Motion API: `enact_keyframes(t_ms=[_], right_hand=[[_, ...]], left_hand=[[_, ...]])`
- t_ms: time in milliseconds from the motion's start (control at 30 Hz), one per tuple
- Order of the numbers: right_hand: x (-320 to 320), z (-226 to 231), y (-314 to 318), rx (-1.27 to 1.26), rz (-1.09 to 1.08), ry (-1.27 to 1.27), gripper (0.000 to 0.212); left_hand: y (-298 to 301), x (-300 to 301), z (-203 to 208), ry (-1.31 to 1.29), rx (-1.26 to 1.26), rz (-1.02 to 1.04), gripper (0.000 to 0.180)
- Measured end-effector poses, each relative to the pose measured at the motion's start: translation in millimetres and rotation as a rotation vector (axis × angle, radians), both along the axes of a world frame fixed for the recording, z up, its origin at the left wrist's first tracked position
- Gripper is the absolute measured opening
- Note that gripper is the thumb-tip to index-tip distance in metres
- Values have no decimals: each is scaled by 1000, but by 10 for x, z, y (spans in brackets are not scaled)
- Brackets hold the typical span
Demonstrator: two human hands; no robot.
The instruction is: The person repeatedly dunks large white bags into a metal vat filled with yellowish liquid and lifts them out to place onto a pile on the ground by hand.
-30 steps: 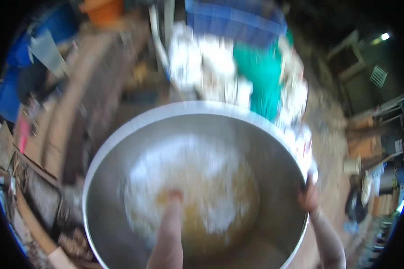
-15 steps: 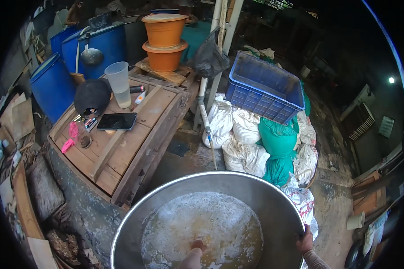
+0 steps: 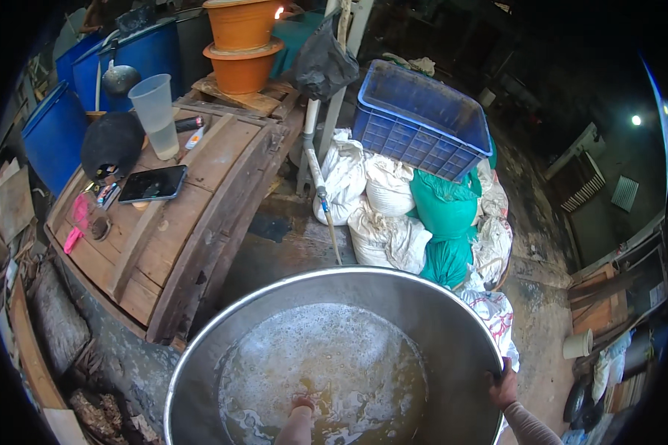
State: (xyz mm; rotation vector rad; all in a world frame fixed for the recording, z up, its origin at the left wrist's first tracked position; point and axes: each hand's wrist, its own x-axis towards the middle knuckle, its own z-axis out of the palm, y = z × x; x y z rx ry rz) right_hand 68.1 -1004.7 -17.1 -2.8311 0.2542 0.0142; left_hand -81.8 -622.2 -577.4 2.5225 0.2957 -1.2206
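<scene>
A large round metal basin [image 3: 453,326] fills the lower middle of the view, holding cloudy yellowish-brown water [image 3: 326,348] with white foam on top. My left hand [image 3: 302,403] dips into this water near the basin's near side; the fingers are under the surface, so I cannot make out whether they grip anything. At the basin's right side my right hand [image 3: 505,389] is closed over the rim, with the forearm reaching in from the lower right. A thin hose [image 3: 332,236] hangs from a pipe down to the far rim.
Left is a wooden platform [image 3: 178,222] with a phone [image 3: 153,184], a black cap [image 3: 111,147] and a plastic jug [image 3: 156,119]. Full sacks [image 3: 386,237] and a blue crate [image 3: 423,137] stand beyond the basin. Orange pots [image 3: 243,67] and blue barrels [image 3: 56,137] stand behind.
My view has shifted, so the platform, crate and sacks sit farther left and higher. My left hand stays in the water and my right hand still holds the rim.
</scene>
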Motion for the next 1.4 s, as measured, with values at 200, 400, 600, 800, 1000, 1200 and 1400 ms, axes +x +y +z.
enact_keyframes(t_ms=[200,400,600,800,1000,1200,1400], right_hand=[[49,89,123,-28,15,-23,45],[50,177,175,12,-84,72,50],[183,82,248,9,-18,87,48],[2,-30,-97,-23,-93,62,49],[51,-87,-111,-70,33,2,45],[21,12,-33,-50,-29,36,46],[-77,-95,-99,-104,-5,-11,43]], left_hand=[[218,112,89,141,-176,297,45],[456,81,911,-302,-81,-593,49],[378,-415,-39,-47,-108,75,44],[121,165,1692,-15,-134,-81,36],[-40,-2,2010,-108,-107,47,35],[-139,-122,2196,-75,-128,79,44],[-62,-360,2646,-42,-165,105,45]])
